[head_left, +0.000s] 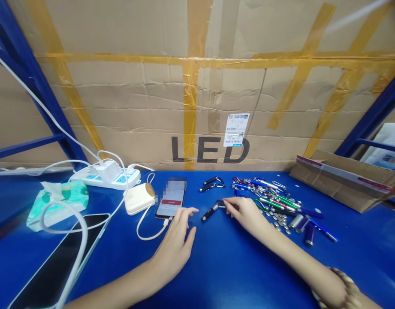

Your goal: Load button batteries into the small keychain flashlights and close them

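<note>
On blue table (197,274), right grip (242,214) pinches keychain flashlight (210,213); left grip (174,244) open by phone (170,199); cardboard box (342,182) interior hidden.

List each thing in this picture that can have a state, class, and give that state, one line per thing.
Left hand, open, resting on the table
Right hand, fingertips at the flashlight's clip
Keychain flashlight, lying on the table
Phone, screen lit, cable plugged in
Power bank, cabled to the phone
Power strip, charger plugged in
Tissue packet, open, tissue poking out
Tablet, screen dark
Carton, taped shut
</note>
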The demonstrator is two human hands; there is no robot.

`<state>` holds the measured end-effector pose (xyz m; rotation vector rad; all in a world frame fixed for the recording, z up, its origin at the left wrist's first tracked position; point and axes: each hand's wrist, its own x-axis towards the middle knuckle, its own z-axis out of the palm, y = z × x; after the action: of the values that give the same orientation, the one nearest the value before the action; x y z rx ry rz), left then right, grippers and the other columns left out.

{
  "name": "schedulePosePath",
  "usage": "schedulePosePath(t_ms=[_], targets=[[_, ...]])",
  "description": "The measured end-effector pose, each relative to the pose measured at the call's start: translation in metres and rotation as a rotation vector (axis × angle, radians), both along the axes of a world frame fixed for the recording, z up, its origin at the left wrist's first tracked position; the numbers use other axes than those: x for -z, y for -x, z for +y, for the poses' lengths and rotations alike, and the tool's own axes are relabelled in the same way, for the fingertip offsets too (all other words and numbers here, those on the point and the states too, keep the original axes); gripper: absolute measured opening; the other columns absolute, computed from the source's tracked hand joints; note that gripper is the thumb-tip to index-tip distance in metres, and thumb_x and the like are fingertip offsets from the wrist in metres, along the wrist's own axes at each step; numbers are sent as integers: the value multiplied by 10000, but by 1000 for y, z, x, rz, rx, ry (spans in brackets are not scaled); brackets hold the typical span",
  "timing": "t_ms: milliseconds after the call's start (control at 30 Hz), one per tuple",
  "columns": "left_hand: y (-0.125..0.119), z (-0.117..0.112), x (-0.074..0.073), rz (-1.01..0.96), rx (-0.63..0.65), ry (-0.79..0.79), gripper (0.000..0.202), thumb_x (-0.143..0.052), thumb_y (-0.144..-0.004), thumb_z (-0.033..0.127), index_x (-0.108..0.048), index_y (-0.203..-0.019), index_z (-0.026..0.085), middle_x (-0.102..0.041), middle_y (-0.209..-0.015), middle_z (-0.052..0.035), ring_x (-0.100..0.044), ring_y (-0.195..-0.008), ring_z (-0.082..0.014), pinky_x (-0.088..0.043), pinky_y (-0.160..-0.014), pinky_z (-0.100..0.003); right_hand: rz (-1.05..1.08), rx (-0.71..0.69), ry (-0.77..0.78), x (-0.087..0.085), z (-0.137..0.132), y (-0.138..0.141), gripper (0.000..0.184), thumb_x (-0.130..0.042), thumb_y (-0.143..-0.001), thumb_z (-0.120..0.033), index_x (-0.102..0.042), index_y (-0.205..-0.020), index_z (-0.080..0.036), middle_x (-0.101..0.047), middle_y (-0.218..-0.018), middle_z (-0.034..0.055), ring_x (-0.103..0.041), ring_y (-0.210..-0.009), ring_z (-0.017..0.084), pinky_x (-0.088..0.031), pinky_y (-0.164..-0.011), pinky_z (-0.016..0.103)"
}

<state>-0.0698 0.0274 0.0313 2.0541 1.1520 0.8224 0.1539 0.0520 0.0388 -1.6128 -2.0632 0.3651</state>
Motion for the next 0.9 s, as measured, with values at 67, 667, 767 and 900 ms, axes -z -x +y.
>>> schedulePosePath(t_ms=[67,667,767,900], targets=[[-1,-1,-4,1,-17,13,290,-416,-836,148,-461,-1111,232,-495,-979,-49,-509,-822,-190,-436,-723,-298,-55,94,-79,2,3,-6,263,-395,-876,-243,-622,-969,-148,-660,-817,74,-636,-727,198,-482,-678,308],[-4,-11,-18,-18,76,69,187,-371,-839,111,-473,-949,221,-470,-872,-22,-449,-731,-160,-400,-609,-234,-252,-78,-97,0,-6,7,297,-368,-905,-389,-549,-1096,-253,-510,-1258,55,-432,-1168,217,-323,-944,438],[-5,-11,-18,-26,88,89,184,-361,-840,115,-467,-945,223,-459,-860,-24,-444,-736,-164,-393,-563,-220,-291,20,-138,1,-1,1,284,-396,-888,-342,-563,-1090,-233,-520,-1243,72,-436,-1169,228,-332,-941,429],[-5,-11,-16,-44,115,78,184,-356,-837,108,-458,-935,226,-463,-885,-24,-442,-742,-159,-390,-569,-223,-369,212,-171,-4,5,-20,233,-501,-818,-267,-601,-1023,-220,-564,-1172,81,-482,-1112,265,-368,-881,427]])
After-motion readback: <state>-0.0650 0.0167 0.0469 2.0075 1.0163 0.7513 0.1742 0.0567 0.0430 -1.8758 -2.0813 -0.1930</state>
